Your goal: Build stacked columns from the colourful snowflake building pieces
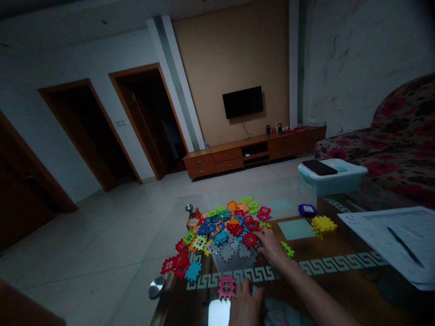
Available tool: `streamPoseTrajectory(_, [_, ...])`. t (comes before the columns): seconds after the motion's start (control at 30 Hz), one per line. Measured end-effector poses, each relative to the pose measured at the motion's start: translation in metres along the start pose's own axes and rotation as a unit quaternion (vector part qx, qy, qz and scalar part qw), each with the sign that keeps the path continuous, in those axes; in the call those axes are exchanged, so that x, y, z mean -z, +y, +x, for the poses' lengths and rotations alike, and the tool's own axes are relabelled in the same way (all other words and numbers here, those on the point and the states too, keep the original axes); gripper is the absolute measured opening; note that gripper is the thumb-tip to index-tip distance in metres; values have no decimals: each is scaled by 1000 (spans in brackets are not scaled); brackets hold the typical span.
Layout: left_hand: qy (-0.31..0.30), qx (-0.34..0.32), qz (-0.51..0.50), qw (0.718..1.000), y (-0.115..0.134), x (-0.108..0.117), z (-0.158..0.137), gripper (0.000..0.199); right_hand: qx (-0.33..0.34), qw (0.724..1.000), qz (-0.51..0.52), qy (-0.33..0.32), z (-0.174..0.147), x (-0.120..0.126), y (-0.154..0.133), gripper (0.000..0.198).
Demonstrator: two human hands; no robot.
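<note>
Nearest, at the bottom edge, the left hand (245, 304) rests on the glass table (340, 262) with its fingers curled around a pink waffle-shaped tile (226, 287), which stands upright against the fingertips. The light is dim, so it seems pinched between thumb and fingers, though the exact hold is hard to make out. Just left of it, a round metal fitting (157, 287) marks the table's near corner.

A little farther, the right hand (271, 246) reaches in from the right, palm down, fingers spread loosely and touching the right edge of the heap of tiles (220, 226); it grips nothing, with the fingertips lying on a red tile (249, 239). A small green piece (288, 249) lies just beside the wrist.

The heap spreads across the table's left part: red and blue tiles at its near left, grey ones in the middle, orange and green at its far side. To the right of the heap, apart from it, sit a yellow tile stack (323, 224) and, farther, a purple tile (306, 210).

On the right, papers with a pen (404, 246) lie on the table. Beyond, a pale blue lidded box (331, 176) carries a dark phone (318, 167), next to a floral sofa (397, 136). Far off, a television (242, 102) hangs above a low wooden cabinet (251, 151), with two dark doorways (142, 122) to the left.
</note>
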State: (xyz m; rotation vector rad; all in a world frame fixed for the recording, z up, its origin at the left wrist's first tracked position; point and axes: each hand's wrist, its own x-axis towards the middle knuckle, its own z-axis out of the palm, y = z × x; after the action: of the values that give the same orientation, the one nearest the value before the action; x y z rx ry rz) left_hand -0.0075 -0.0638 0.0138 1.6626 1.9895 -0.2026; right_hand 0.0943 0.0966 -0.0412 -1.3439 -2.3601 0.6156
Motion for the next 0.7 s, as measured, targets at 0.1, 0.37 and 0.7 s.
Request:
streamPoseTrajectory(0.1, [-5,6,2,1000,4,3,-4,63,-11,1000,14,-10,4,-2,3,61])
streamPoseTrajectory(0.37, [130,24,-34,991,-32,25,0,68,-13,999,-34,-19,-2,7,-9,48])
streamPoseTrajectory(0.7, [198,38,8,980,-81,22,39,54,-30,999,9,14,4,27,6,25])
